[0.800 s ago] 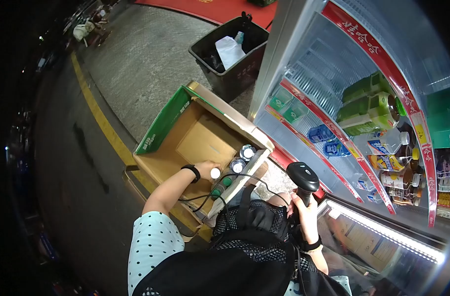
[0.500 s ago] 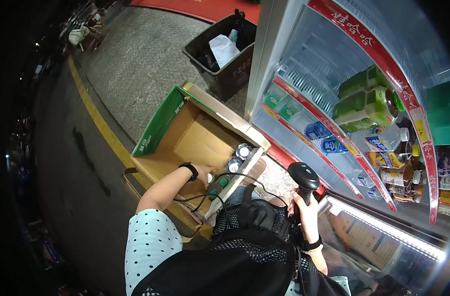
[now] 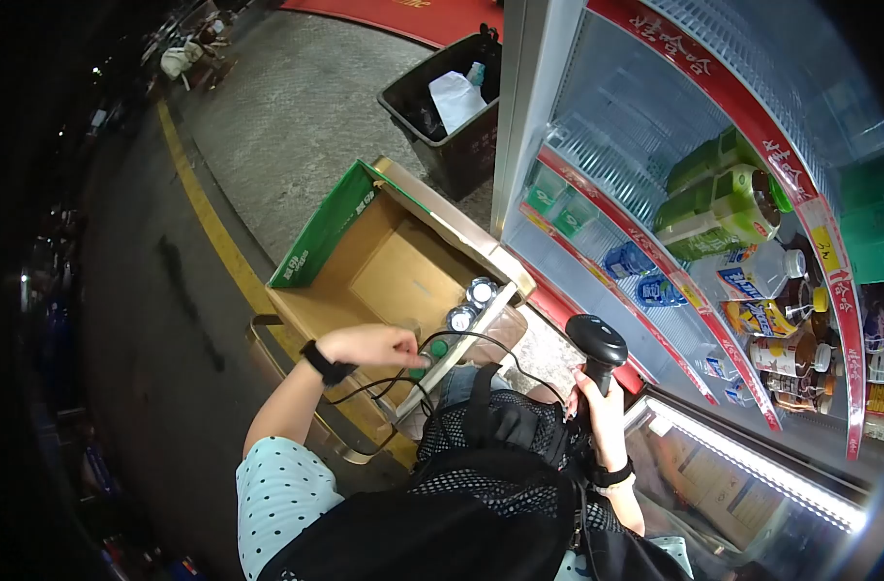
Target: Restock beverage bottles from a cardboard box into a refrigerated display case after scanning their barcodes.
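Note:
A cardboard box [image 3: 389, 281] with a green-printed side lies open in front of me. Inside, along its near right side, stand bottles with white-and-dark tops [image 3: 461, 318] and bottles with green caps [image 3: 439, 347]. My left hand [image 3: 374, 347] is over the box's near edge, fingers curled, fingertips beside the green caps. Whatever they pinch, if anything, is hidden. In my right hand [image 3: 597, 397] is a black handheld barcode scanner [image 3: 598, 341], gripped by its handle with the head up. A black cable [image 3: 495, 347] loops across the box's near side.
At the right an open fridge holds green bottles [image 3: 723, 213], blue-labelled bottles [image 3: 660, 290] and other drinks on red-edged shelves [image 3: 645, 228]. A black bin [image 3: 432, 136] with paper in it stands beyond the box. A lit glass case [image 3: 723, 465] is at lower right.
My left hand has lifted from inside the box and shifted slightly back toward its near edge, fingers more curled. The view has turned slightly. My right hand still grips the scanner.

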Demonstrator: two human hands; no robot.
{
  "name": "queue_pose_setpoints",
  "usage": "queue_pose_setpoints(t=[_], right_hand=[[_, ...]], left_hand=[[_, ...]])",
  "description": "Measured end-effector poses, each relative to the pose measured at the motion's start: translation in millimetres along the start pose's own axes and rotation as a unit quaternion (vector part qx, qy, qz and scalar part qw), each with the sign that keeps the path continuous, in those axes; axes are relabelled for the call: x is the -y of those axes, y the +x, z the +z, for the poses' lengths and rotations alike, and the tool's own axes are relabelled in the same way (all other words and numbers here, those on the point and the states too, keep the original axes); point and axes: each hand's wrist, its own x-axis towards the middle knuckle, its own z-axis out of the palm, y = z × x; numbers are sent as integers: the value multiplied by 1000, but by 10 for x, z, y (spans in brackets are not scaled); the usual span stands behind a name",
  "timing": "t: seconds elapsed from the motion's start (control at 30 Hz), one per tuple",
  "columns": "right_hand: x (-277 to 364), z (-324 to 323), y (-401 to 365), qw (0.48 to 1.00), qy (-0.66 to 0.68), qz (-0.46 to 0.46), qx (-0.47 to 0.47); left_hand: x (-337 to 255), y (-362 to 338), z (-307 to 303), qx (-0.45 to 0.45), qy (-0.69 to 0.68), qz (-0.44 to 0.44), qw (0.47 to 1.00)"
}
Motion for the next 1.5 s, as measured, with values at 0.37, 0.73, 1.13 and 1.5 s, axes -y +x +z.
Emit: queue_pose_setpoints(t=[0.37,0.73,1.13,1.5], right_hand=[[103,-692,-187,997,0,-54,-59],[-20,-2156,-955,919,-219,-182,-274],[-199,-3188,-1669,663,-655,-245,-268],[-458,-2967,-1712,562,-586,-368,-454]], left_hand=[[-498,-497,1370,-451,86,-43,887],[1378,-890,4290,29,77,-369,926],[-535,-30,2739,-572,91,-22,815],[-721,449,2471,-367,118,182,904]])
